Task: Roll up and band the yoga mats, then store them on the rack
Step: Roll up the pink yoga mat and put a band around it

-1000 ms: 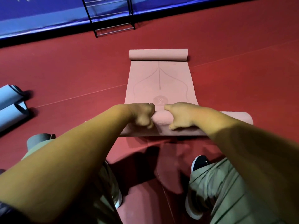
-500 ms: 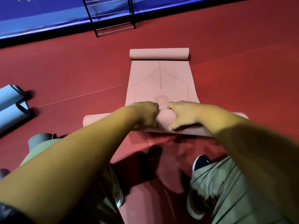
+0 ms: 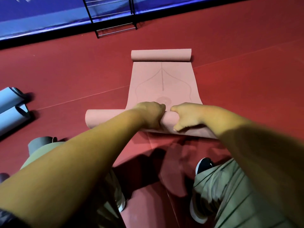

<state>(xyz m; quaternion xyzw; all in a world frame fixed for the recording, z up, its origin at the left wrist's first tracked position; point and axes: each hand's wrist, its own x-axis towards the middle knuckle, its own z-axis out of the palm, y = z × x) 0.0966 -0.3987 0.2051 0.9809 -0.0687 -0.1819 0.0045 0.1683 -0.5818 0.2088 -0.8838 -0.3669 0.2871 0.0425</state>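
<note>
A pink yoga mat (image 3: 162, 79) lies on the red floor, its near end wound into a thick roll (image 3: 105, 118) and its far end curled into a smaller roll (image 3: 161, 54). My left hand (image 3: 152, 115) and my right hand (image 3: 186, 116) sit side by side on the middle of the near roll, fingers curled over its top and thumbs behind it. The right end of the roll is hidden under my right forearm. A black wire rack (image 3: 113, 15) stands against the blue wall.
Two rolled light-blue mats (image 3: 11, 106) lie at the left edge. A rolled grey mat (image 3: 41, 143) sits by my left knee. My shoes (image 3: 204, 165) and legs are just behind the roll. A blue padded wall (image 3: 41, 15) bounds the far side.
The near roll has travelled away from me over the flat mat, grown thicker, and its left end shows. Both hands moved forward with it.
</note>
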